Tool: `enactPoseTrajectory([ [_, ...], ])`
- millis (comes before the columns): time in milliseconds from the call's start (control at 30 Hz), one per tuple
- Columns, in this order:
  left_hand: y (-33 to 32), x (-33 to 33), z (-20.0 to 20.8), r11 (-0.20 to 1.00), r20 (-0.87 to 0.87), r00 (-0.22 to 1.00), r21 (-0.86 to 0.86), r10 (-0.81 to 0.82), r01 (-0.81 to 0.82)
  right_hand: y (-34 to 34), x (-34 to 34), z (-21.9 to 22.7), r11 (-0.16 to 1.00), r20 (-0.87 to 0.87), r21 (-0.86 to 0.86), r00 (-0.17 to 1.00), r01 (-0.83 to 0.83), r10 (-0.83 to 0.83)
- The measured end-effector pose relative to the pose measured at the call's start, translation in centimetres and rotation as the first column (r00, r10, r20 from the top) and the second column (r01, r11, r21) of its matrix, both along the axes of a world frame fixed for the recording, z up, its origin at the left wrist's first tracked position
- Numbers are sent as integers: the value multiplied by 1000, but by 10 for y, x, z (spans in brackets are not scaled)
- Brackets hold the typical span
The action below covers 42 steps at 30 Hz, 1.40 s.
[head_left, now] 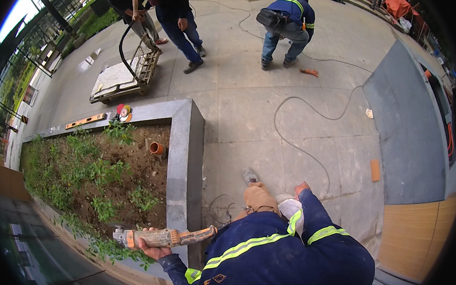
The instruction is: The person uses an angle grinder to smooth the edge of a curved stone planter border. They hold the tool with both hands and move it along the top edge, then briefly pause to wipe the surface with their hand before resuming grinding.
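On the left, my left hand (pixel 155 248) is wrapped round the body of an angle grinder (pixel 166 237), worn and orange-grey. Its metal head points left over the plants, and its handle end reaches toward my chest. The grinder is held above the near edge of the planter (pixel 178 198). My right hand (pixel 302 188) is out in front of my right side, above the paving. It is small in the picture and its fingers are not clear. Close beside it, at my leg, is a whitish cloth-like thing (pixel 288 205); I cannot tell whether the hand touches it.
A spirit level (pixel 85 121) and several discs (pixel 125 113) lie on the planter's far ledge. An orange pipe (pixel 157 149) rises from the soil. A cable (pixel 308 152) snakes across the paving. People stand beyond, near a loaded trolley (pixel 119 78). A grey panel (pixel 407 126) stands right.
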<state>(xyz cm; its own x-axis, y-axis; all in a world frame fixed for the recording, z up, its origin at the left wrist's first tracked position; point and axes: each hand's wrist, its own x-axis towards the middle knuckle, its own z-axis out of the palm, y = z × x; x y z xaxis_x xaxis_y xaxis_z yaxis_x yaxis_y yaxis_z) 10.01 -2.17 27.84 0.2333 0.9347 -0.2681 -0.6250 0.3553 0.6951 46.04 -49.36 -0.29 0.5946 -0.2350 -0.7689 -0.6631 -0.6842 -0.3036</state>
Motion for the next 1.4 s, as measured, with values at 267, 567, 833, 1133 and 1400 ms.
enactPoseTrajectory([
  [267,-2,3,-2,999,0,999,25,41,-41,49,37,10,978,128,187,990,-89,66],
  [567,8,-20,-8,996,20,996,22,90,-91,223,-17,157,649,611,174,598,-741,519],
  [833,-7,22,-3,1000,37,999,-30,-7,8,332,-164,295,-346,768,138,-120,-928,630],
  [1133,-26,35,-2,998,-45,998,-38,54,-56,342,-173,284,-291,575,267,-91,-919,813],
  [1400,-33,43,-1,986,-83,982,-4,168,-169,349,-156,294,-347,566,222,-169,-911,807],
])
